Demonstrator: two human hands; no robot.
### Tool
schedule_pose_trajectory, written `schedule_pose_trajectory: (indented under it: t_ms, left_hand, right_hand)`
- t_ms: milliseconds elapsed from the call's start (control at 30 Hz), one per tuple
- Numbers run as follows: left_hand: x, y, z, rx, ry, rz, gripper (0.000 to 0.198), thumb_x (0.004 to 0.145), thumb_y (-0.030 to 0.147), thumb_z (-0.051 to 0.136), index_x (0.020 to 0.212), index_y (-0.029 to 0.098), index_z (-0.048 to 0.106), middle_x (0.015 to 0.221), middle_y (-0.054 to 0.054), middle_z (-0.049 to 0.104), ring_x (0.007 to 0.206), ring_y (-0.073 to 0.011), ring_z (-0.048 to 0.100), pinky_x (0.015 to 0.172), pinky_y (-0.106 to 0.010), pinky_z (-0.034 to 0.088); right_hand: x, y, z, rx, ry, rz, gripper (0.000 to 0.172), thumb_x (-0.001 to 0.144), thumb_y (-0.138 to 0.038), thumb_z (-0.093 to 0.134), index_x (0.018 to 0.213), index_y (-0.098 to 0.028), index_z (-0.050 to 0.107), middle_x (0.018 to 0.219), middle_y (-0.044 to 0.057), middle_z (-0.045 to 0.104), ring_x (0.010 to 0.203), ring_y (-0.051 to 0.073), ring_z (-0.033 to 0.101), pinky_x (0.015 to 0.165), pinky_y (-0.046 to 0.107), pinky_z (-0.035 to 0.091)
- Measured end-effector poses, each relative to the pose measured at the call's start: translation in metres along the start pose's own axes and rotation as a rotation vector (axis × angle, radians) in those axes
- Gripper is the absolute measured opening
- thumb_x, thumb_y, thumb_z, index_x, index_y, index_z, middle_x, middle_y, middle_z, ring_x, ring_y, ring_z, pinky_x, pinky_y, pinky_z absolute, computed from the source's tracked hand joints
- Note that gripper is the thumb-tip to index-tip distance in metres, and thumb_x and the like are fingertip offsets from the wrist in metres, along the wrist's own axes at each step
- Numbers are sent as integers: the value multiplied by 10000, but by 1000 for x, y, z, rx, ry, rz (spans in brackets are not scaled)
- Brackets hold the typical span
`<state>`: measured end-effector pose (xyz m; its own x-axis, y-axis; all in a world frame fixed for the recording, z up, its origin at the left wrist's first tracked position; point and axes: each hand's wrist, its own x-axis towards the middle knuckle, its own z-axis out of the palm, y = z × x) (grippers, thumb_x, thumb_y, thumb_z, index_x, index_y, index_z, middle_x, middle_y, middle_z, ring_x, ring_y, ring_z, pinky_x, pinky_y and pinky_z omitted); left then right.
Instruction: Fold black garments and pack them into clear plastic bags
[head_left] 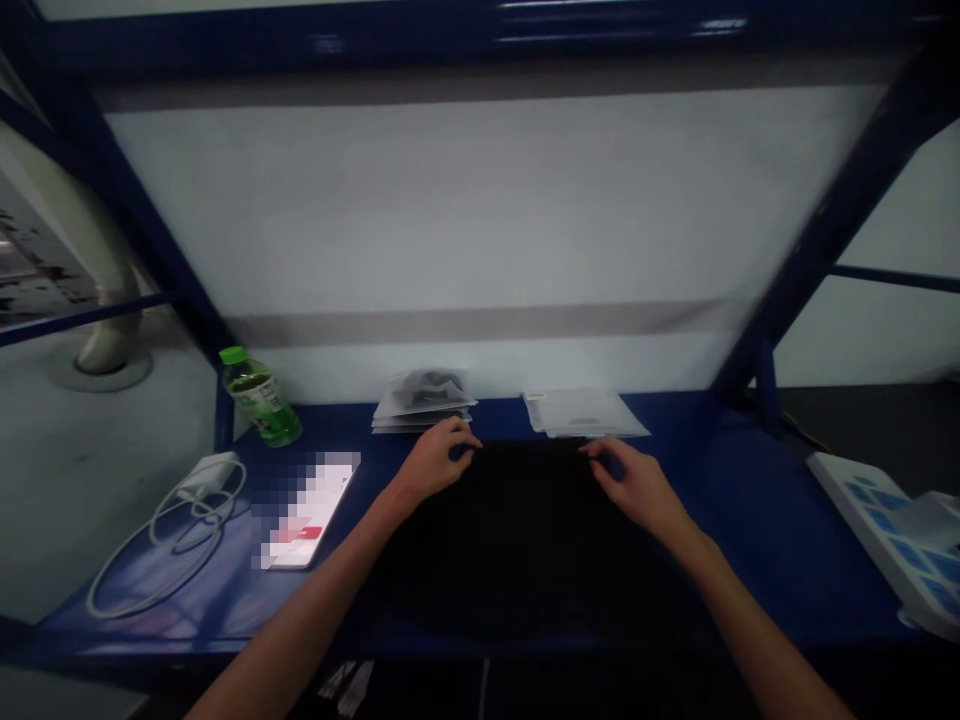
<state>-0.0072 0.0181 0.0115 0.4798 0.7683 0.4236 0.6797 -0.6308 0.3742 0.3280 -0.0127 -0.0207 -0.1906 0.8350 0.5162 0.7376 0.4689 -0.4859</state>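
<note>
A black piece of cloth (536, 540) is spread over the middle of the blue table, its far edge running straight between my hands. My left hand (441, 458) pinches the far left corner between thumb and fingers. At the far right corner, my right hand (626, 482) grips the same edge in a pinch. The cloth is so dark that its folds and exact kind do not show. Just beyond my left hand lies a stack of frosted plastic bags (421, 398) with dark contents. More frosted bags (585, 412) lie beyond my right hand.
To the left are a green-capped bottle (262, 398), a lit phone (319, 515) and a white charger (208, 474) with its coiled cable (161, 530). A white-and-blue box (892, 540) stands at the right edge. Blue frame bars (832, 210) rise at both sides.
</note>
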Motion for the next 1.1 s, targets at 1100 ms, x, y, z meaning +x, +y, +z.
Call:
schedule_pose_trajectory:
  t_ms: [1100]
  left_hand:
    - [-105, 30, -55, -239, -346, -119, 161, 906, 387, 636, 905, 261, 737, 1033, -17, 684, 927, -172, 645, 826, -272, 490]
  right_hand:
    - [-104, -27, -39, -27, -238, -57, 217, 937, -354, 557, 1070, -352, 729, 1177, 21, 712, 1151, 266, 630, 976, 470, 539]
